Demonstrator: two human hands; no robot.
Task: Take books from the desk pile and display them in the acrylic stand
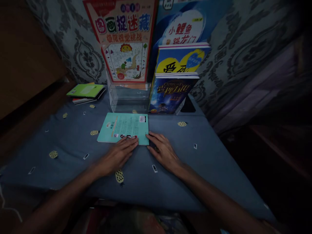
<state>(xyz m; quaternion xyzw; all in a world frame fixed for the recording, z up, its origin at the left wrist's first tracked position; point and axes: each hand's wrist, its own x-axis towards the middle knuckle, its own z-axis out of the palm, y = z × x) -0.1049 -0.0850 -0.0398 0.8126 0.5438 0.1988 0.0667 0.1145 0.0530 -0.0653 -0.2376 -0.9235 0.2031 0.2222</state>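
Observation:
A teal book [126, 125] lies flat on the cloth-covered table, its back cover with a barcode facing up. My left hand [117, 154] rests with outstretched fingers on the book's near edge, over a row of small pictures. Beside the lower right corner, my right hand [164, 151] has its fingers apart, the tips touching the book's right edge. Just beyond the book stands a clear display rack [130, 100]. A dark blue book [168, 94] leans upright in its right side, in front of a blue-and-yellow book [181, 60].
Behind the rack's left part rises a tall red picture book [124, 39], with a large blue book [207, 19] to its right. A green-topped stack of books [86, 91] lies at the back left. A dark flat object [188, 105] sits right of the rack. Patterned curtains hang behind.

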